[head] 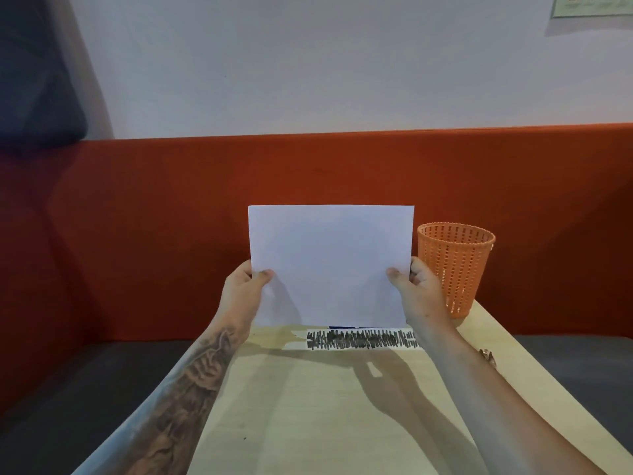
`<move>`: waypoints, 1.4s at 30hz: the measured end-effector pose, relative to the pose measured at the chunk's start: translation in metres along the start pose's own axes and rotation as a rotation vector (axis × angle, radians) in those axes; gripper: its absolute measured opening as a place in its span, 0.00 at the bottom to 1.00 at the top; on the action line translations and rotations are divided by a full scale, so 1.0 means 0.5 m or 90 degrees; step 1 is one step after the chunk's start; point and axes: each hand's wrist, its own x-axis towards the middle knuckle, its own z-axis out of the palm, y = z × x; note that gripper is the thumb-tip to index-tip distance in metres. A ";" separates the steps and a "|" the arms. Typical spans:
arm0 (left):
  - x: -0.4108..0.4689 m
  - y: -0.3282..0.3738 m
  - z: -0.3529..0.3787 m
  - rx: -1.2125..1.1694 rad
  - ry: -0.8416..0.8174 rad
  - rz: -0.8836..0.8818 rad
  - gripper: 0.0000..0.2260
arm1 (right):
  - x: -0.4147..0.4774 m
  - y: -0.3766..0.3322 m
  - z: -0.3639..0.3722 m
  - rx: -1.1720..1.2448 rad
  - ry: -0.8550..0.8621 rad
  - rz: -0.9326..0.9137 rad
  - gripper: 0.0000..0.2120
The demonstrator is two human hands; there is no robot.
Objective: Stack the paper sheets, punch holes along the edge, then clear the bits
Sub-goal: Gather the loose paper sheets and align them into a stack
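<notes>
A white paper stack (330, 262) stands upright above the far end of the wooden table (308, 406), its lower edge just over the tabletop. My left hand (243, 286) pinches its left side, thumb on the front. My right hand (416, 286) pinches its right side the same way. How many sheets are in the stack cannot be told. A thin dark object (342, 327) shows just under the paper's bottom edge; most of it is hidden.
An orange mesh basket (455, 265) stands at the table's far right corner, close to my right hand. A white strip with black scribbles (359, 339) lies on the table below the paper. A red sofa back (137, 234) runs behind the table.
</notes>
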 end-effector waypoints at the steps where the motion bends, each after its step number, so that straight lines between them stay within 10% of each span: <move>1: -0.004 -0.013 0.001 0.005 0.008 -0.006 0.04 | -0.005 0.008 -0.003 0.003 -0.003 0.012 0.09; 19: -0.003 -0.096 -0.013 0.173 -0.055 0.006 0.12 | -0.031 0.101 -0.022 -0.076 -0.071 0.167 0.10; 25: -0.009 -0.094 -0.012 -0.154 -0.078 -0.134 0.19 | -0.014 0.104 0.000 0.036 -0.016 0.207 0.10; 30: -0.046 -0.102 0.056 -0.119 -0.231 -0.153 0.20 | -0.029 0.103 0.064 0.069 0.009 0.206 0.11; 42: -0.033 -0.130 0.123 -0.352 -0.041 -0.164 0.15 | -0.060 0.129 0.071 -0.018 -0.100 0.209 0.11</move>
